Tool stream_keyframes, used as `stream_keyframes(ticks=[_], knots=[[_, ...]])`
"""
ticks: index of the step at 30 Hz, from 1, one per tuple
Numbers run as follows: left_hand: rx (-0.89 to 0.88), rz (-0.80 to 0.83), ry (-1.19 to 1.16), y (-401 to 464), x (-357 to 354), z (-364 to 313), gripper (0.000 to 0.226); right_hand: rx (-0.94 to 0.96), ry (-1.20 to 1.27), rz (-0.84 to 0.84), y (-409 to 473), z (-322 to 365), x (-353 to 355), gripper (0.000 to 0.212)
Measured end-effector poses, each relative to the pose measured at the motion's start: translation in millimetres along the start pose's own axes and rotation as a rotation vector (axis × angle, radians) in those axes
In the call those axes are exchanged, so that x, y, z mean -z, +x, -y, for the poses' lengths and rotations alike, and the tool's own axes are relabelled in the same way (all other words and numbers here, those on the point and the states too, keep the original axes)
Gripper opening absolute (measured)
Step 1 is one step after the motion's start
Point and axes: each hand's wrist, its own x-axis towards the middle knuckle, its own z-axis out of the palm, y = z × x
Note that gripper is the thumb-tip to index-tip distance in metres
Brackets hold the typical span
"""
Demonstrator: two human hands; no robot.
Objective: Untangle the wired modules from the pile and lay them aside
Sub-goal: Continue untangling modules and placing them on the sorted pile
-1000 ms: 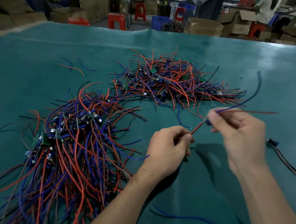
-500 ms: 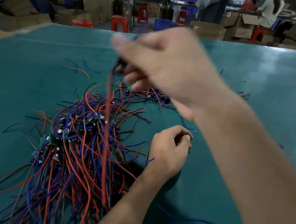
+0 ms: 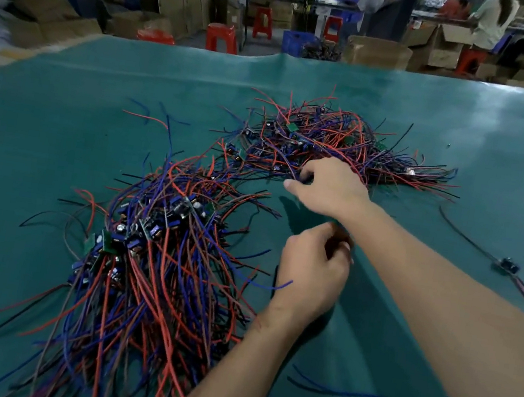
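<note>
On the green worktop [image 3: 61,120] the far pile [image 3: 336,148] of red and blue wired modules is the landmark. The right hand [image 3: 329,191] rests at its near edge, its grip curled into the wires, apparently pinching one. Nearer than that pile, the left hand [image 3: 311,270] is loosely clenched; whether it holds anything I cannot tell. Left of it lies the near heap [image 3: 150,256].

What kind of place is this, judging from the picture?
Probably a small assembly workshop: heaps of wired modules on a green-covered table, stacked cardboard boxes and red stools behind.
</note>
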Motion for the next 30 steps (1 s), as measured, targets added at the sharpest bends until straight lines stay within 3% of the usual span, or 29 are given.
stream_keyframes(ticks=[1, 5, 8, 15, 17, 22, 30], knots=[[0.0, 0.001, 0.005, 0, 0, 1, 0.016, -0.043, 0.055, 0.039, 0, -4, -13, 0.035], [0.014, -0.028, 0.003, 1, 0, 3, 0.015, -0.105, 0.108, -0.114, 13, 0, -19, 0.014], [0.013, -0.038, 0.005, 2, 0, 3, 0.017, -0.142, 0.163, -0.157, 1, -5, -21, 0.017], [0.082, -0.141, -0.161, 2, -2, 3, 0.014, -0.209, 0.576, -0.325, -45, -44, 20, 0.014], [0.114, -0.162, -0.222, 3, -2, 4, 0.019, -0.152, 0.776, -0.219, -73, -54, 30, 0.018], [0.164, -0.183, -0.34, 4, -3, 4, 0.033, -0.018, 0.93, 0.148, -137, -62, 30, 0.013], [0.124, -0.156, -0.265, 5, -3, 9, 0.022, 0.135, 0.872, 0.407, -153, -58, 6, 0.011]])
